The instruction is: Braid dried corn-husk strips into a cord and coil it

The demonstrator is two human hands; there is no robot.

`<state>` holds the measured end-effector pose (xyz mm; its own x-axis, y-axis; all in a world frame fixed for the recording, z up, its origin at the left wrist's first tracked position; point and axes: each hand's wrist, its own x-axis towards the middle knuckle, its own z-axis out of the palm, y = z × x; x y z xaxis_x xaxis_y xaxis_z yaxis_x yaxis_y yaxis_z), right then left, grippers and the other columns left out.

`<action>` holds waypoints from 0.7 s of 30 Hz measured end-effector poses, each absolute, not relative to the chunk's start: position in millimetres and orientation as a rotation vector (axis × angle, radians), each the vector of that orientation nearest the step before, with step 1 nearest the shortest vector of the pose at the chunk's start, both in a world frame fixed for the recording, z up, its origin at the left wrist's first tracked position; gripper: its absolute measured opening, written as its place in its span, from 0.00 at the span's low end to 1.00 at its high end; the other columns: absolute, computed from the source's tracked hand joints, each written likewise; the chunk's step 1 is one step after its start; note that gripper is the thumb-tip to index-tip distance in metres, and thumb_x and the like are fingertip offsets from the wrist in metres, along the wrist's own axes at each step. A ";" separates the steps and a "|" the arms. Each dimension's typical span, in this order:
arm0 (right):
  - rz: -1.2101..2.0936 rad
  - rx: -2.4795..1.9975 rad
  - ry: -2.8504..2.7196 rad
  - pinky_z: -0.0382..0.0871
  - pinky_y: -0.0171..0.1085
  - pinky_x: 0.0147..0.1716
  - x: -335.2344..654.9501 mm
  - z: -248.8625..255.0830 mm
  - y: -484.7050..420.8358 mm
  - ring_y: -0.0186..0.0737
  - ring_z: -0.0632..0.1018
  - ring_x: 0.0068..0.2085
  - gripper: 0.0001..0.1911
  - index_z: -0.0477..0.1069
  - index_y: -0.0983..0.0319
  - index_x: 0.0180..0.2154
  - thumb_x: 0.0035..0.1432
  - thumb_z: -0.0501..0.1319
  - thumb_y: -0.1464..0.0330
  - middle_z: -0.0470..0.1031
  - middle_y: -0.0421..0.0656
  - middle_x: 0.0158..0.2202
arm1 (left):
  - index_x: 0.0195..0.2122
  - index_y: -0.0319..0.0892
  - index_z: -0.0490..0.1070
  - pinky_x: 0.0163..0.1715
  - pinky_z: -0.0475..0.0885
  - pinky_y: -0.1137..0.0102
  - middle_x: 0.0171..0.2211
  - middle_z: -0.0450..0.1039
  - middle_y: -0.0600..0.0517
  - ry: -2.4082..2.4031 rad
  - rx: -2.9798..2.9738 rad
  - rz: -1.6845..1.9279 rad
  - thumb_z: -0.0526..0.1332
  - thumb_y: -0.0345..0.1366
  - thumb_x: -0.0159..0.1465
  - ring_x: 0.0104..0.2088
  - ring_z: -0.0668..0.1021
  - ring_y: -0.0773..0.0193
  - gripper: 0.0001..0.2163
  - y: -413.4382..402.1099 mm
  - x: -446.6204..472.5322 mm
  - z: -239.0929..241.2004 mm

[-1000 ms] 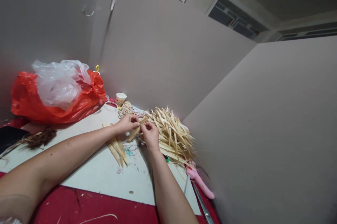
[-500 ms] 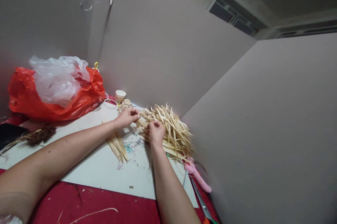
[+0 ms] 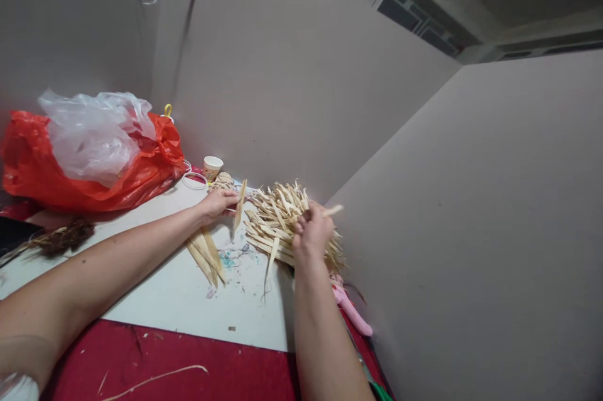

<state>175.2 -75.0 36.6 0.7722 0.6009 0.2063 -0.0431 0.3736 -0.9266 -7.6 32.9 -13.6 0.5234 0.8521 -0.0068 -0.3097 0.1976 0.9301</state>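
Note:
Between the fingertips of my left hand a flat, pale dried husk strip is pinched, standing nearly upright above the white board. My right hand is closed over the right part of a heap of dried husk strips, and one strip sticks out past its fingers to the right. Several wider husk strips lie on the board below my left wrist. The heap hides the board under it.
A red plastic bag with a clear bag on top stands at the left. Behind my left hand are a paper cup and a white ring. A pink-handled tool lies at the right, beside the grey wall.
My hands have moved apart. The right one has gone right and slightly up over the heap with a strip, while the left has drawn back a little left, its husk strip now in plain sight.

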 end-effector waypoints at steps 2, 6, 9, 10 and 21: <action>0.586 -1.205 -0.691 0.45 0.29 0.14 155.3 23.1 -68.8 0.26 0.54 0.17 0.13 0.62 0.58 0.29 0.43 0.65 0.63 0.55 0.28 0.16 | 0.28 0.36 0.76 0.30 0.72 0.72 0.27 0.76 0.52 0.594 1.103 0.864 0.76 0.38 0.42 0.28 0.76 0.68 0.16 28.2 -7.0 -12.0; 0.790 -1.307 -0.921 0.45 0.32 0.16 128.2 -0.5 -59.1 0.26 0.53 0.17 0.16 0.65 0.60 0.21 0.41 0.69 0.60 0.54 0.30 0.14 | 0.27 0.37 0.74 0.32 0.72 0.70 0.26 0.75 0.53 0.567 1.155 0.842 0.77 0.38 0.41 0.29 0.76 0.67 0.16 21.6 -5.4 -9.7; 0.800 -1.341 -1.032 0.48 0.31 0.19 128.1 -7.3 -58.4 0.26 0.53 0.19 0.17 0.65 0.61 0.20 0.42 0.69 0.59 0.55 0.30 0.15 | 0.26 0.37 0.74 0.33 0.71 0.71 0.26 0.75 0.52 0.561 1.195 0.822 0.76 0.37 0.43 0.29 0.76 0.68 0.15 20.7 -4.1 -10.2; 0.792 -1.352 -1.056 0.48 0.31 0.19 130.0 -8.0 -58.7 0.27 0.54 0.19 0.17 0.64 0.61 0.20 0.42 0.69 0.59 0.55 0.30 0.15 | 0.26 0.36 0.74 0.32 0.70 0.71 0.26 0.76 0.52 0.561 1.209 0.812 0.76 0.37 0.43 0.29 0.76 0.68 0.14 21.0 -3.8 -10.8; 0.437 -1.495 -1.070 0.51 0.33 0.24 138.9 -9.5 -54.5 0.31 0.59 0.22 0.07 0.64 0.61 0.16 0.36 0.62 0.70 0.60 0.32 0.15 | 0.23 0.36 0.74 0.26 0.68 0.74 0.20 0.71 0.54 0.450 1.276 0.694 0.76 0.38 0.45 0.22 0.71 0.72 0.14 18.3 -4.4 -7.1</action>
<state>138.9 -54.5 -9.5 0.5087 0.8082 0.2969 0.3687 0.1072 -0.9234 -4.4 18.3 -7.1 0.7186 0.6920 0.0683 -0.2199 0.1330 0.9664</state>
